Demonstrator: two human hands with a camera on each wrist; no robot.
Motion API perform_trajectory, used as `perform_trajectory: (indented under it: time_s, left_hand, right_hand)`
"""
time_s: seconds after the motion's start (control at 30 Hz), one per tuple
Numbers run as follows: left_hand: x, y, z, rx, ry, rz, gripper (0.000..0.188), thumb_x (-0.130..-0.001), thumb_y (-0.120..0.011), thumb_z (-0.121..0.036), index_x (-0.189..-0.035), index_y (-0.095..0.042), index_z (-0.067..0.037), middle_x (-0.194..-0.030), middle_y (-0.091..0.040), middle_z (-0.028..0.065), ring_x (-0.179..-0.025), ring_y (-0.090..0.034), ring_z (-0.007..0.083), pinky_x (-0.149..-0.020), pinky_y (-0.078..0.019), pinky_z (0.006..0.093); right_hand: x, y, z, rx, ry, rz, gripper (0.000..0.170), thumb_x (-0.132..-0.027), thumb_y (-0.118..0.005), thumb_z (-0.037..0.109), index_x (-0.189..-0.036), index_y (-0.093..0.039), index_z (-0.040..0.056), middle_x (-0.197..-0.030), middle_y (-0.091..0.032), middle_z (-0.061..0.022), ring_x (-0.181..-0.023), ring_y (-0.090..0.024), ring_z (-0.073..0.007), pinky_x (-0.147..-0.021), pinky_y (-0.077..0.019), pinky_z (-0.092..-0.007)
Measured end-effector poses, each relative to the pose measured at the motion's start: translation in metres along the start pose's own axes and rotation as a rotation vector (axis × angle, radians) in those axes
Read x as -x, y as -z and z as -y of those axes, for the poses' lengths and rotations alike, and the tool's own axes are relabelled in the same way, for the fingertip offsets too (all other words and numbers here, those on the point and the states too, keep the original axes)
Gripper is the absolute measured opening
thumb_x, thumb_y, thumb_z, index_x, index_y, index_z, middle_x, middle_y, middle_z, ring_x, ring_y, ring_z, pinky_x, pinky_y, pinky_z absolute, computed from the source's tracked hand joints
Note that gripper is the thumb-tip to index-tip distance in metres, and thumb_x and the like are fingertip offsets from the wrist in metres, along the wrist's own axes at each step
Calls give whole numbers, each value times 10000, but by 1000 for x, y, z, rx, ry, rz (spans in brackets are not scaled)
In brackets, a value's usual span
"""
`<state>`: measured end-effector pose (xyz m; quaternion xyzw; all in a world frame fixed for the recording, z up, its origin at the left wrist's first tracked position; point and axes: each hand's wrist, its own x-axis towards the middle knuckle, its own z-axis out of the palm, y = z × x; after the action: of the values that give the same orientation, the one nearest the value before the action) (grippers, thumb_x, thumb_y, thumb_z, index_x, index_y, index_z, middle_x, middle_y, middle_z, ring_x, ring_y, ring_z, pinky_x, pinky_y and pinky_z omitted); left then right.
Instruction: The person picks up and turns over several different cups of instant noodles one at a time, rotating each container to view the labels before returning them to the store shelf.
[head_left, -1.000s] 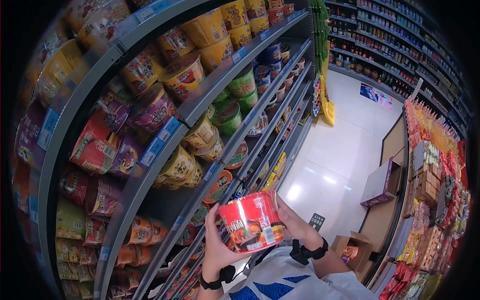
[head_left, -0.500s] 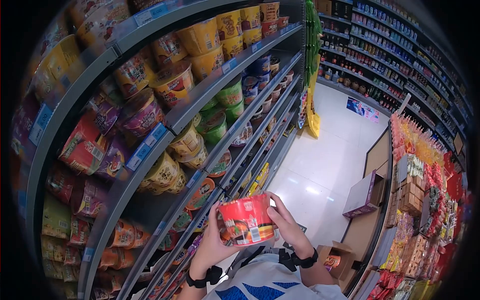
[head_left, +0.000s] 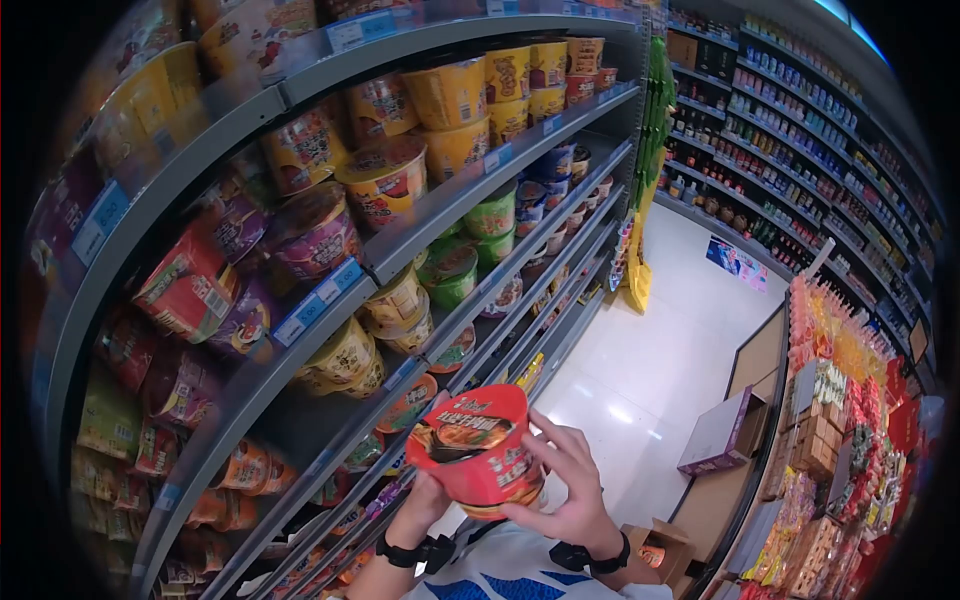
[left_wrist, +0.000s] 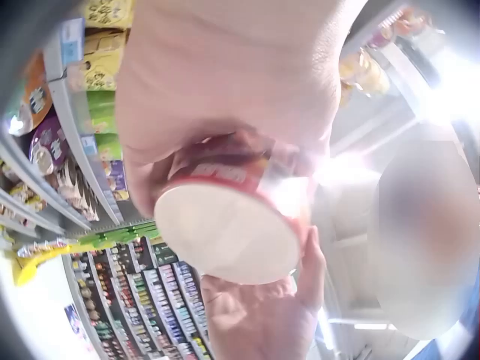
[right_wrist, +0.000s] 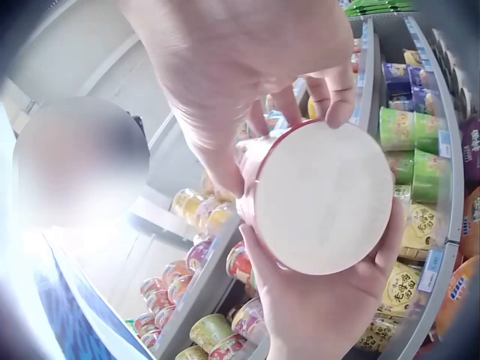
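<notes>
- Red instant-noodle cup [head_left: 482,470] was up in mid-air, held btwn both hands at lower ctr of head view, in front of person's white-&-blue shirt [head_left: 505,578].
- Cup sat tilted: printed lid w/ food pic faced head cam; plain white btm showed in both wrist views.
- L hand [head_left: 424,505] gripped one side, thumb & fingers curved round cup wall; some fingers hidden behind cup in head view.
- R hand [head_left: 572,485] gripped opp. side, cup pinched btwn thumb & fingers, one digit's tip at btm rim (right wrist view).
- Both wrists had blk straps [head_left: 592,562].
- Person's L: grey shelf unit [head_left: 435,212], several tiers, w/ blue price tags [head_left: 320,300].
- On it: stacked yellow noodle tubs [head_left: 445,95], green tubs [head_left: 490,225], purple & cream ones nearby.
- Person's R, past pale floor [head_left: 630,370]: purple-edged box [head_left: 715,432], brown ctn [head_left: 680,548] w/ orange item inside, bagged snacks [head_left: 790,520].
- Far end: racks of bottles [head_left: 800,130], too small to ID.
</notes>
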<state>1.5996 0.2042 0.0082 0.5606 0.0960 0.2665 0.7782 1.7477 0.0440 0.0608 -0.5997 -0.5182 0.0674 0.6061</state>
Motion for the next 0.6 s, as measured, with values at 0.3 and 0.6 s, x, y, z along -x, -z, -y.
perform_trajectory:
  time_s: [0.3,0.6]
  left_hand:
    - [7,14,-40,830,222,-91,727,-1020,-499,-527,-1519,-421,-4,-1347,-607,205,-1135,-648,315,-877,-606,414]
    - [37,47,-44,6,-279,-354,1237,-794,-681,-778,-1629,-104,-70,-1590,-356,171,-1426,-447,279,-1169,-414,492]
  right_hand:
    - [-17,-38,10,-201,388,430,462,-704,-883,189,-1156,-795,148,-1385,-660,-99,-1354,-522,-376,-1075,-452,-450]
    - [-20,-73,-8,-261,-156,292,794,-788,-882,295,-1432,-534,-14,-1347,-636,-207,-1270,-605,-329,-1040,-482,-419]
